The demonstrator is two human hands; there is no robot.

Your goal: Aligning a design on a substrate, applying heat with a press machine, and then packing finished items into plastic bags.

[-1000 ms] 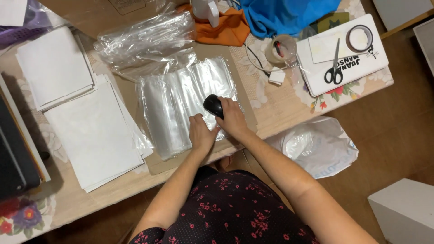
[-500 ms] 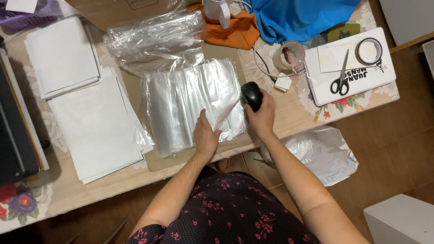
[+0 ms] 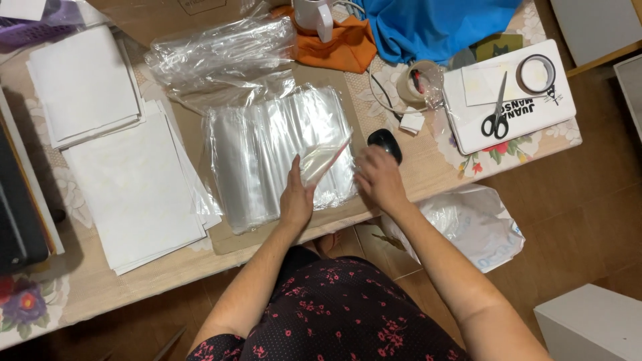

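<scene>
**Hands at work over a stack of clear bags**

Bags [image 3: 281, 157] of clear plastic lie in a flat stack on brown card at the middle of the table [image 3: 87, 294], seen from the head camera. The left hand [image 3: 296, 194] rests on the stack's near right part, fingers together and stretched flat, with one loose bag lifted just above the fingertips. The right hand [image 3: 379, 177] is blurred at the stack's right edge, fingers loosely spread and closed on nothing; a black mouse [image 3: 386, 144] lies just beyond it, and whether they touch cannot be told. A crumpled roll of plastic [image 3: 221, 53] lies behind the stack, white paper sheets [image 3: 130, 180] in piles to its left. To the right, a white tray [image 3: 515, 107] holds scissors [image 3: 496, 117] and a tape ring [image 3: 537, 73]; a tape roll [image 3: 416, 81] sits just beside it. Below the table edge hangs a white plastic sack [image 3: 475, 224], its contents hidden.
</scene>
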